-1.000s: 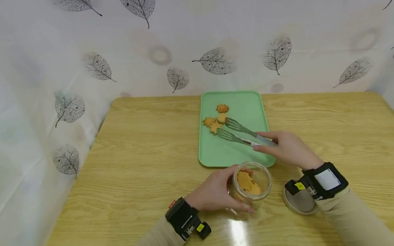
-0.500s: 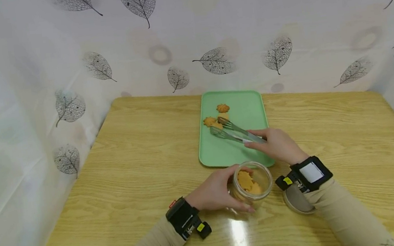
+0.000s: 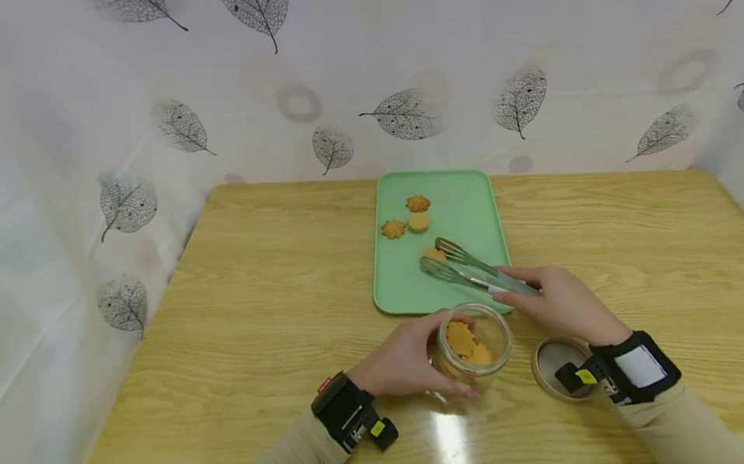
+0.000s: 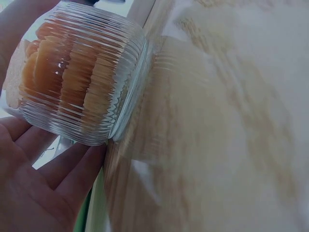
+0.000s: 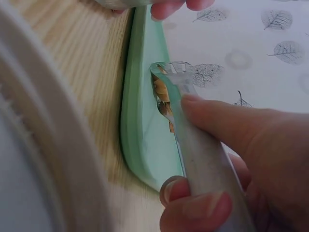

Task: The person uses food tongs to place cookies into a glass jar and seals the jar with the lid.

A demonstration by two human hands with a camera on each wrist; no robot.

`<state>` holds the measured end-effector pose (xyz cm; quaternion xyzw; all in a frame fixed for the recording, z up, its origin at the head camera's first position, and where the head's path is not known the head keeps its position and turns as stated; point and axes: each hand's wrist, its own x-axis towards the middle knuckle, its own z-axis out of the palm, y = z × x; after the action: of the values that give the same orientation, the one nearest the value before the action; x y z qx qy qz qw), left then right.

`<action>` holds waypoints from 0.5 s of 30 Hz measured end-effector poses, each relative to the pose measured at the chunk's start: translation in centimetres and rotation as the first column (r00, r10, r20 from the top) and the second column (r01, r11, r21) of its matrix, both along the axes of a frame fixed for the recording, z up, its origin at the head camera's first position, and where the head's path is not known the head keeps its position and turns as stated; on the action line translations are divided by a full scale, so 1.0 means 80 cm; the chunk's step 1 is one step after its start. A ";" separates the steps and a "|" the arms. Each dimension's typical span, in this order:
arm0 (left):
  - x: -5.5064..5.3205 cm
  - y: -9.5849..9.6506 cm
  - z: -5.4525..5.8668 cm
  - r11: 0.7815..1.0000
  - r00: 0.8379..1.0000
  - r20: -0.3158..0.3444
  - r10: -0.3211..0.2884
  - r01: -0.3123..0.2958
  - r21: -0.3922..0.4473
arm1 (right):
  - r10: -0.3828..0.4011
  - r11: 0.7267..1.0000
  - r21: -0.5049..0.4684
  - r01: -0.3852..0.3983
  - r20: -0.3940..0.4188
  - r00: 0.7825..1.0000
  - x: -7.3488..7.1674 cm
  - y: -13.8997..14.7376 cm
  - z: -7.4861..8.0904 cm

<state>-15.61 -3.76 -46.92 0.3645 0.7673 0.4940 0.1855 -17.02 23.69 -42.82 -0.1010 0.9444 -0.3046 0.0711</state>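
My left hand (image 3: 406, 361) curls round a ribbed glass jar (image 3: 457, 370) standing on the table; in the left wrist view several cookies (image 4: 72, 72) are stacked inside it. With thumb and fingers, my right hand (image 3: 565, 304) grips a pair of tongs (image 3: 483, 272) over the front part of the green tray (image 3: 404, 290). Between the tong heads is a cookie (image 3: 435, 255), partly hidden by them; I cannot tell whether it is lifted off the tray. Farther back on the tray lie a dark cookie (image 3: 418, 203), a pale one (image 3: 418, 222) and a flower-shaped one (image 3: 393, 228).
A round lid (image 3: 552, 365) lies on the wooden table (image 3: 279, 275) right of the jar, partly under the right wrist's camera. A leaf-printed cloth (image 3: 243, 108) hangs behind the table and along its left side.
The tongs first moved left to the cookies, then came back toward the jar with one cookie between their heads. My left hand and the jar stay in place.
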 end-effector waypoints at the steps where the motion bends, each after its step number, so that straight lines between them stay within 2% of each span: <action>1: 0.000 0.000 0.000 1.000 1.000 0.002 0.000 0.000 -0.002 | -0.009 1.000 -0.004 0.009 0.003 1.000 0.006 0.004 0.000; 5: 0.002 0.001 0.002 1.000 1.000 0.012 0.005 -0.005 -0.009 | -0.030 0.999 -0.012 0.030 -0.009 1.000 0.033 0.016 0.015; 12: 0.002 0.000 0.003 0.999 1.000 0.021 0.013 -0.013 -0.029 | -0.045 0.998 -0.044 0.045 0.017 0.999 0.077 0.043 0.069; 15: 0.002 0.000 0.003 0.999 1.000 0.029 0.012 -0.011 -0.031 | -0.035 0.998 -0.054 0.036 0.024 0.999 0.094 0.057 0.085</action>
<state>-15.45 -3.79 -46.65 0.3500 0.7740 0.4885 0.1996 -9.47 28.22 -35.98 -0.0828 0.9365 -0.3326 0.0737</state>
